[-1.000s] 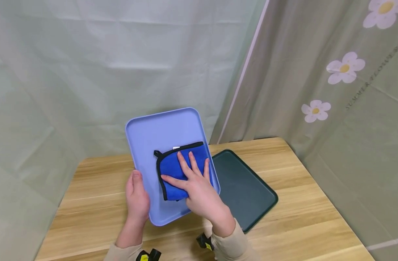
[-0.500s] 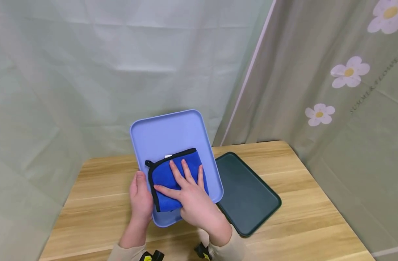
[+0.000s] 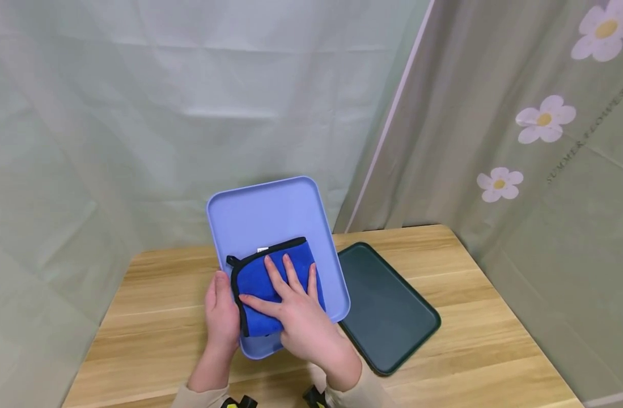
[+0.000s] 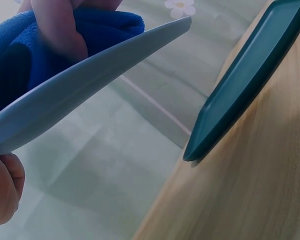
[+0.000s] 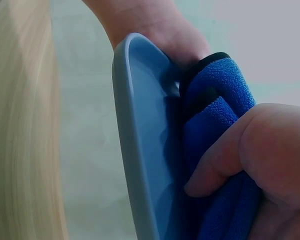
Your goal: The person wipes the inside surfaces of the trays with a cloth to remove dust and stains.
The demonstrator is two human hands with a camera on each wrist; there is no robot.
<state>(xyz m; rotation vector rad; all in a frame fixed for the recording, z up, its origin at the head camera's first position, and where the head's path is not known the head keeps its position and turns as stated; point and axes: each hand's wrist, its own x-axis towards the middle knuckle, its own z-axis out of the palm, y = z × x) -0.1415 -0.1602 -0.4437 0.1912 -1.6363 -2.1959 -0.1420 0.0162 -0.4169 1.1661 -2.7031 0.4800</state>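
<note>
At lower centre, the cloth [image 3: 256, 279] lies directly under the right hand [image 3: 306, 322] — fingers straight, spread — while the left hand [image 3: 223, 316] grips the tray's [image 3: 269, 212] left edge

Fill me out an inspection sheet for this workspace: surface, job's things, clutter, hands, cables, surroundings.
Surface: light wood-grain table, rounded far corners.
Job's things: periwinkle-blue rectangular tray with a raised rim, held tilted above the table; folded bright-blue fabric cloth with black edging, lying on it.
Clutter: dark green rectangular tray, lying on the table to the right.
Hands: left hand grips the blue tray's left edge; right hand rests on the cloth, fingers spread.
Cables: nothing seen.
Surroundings: pale grey-green hanging sheeting behind and at the sides, printed with white flowers on the right.
</note>
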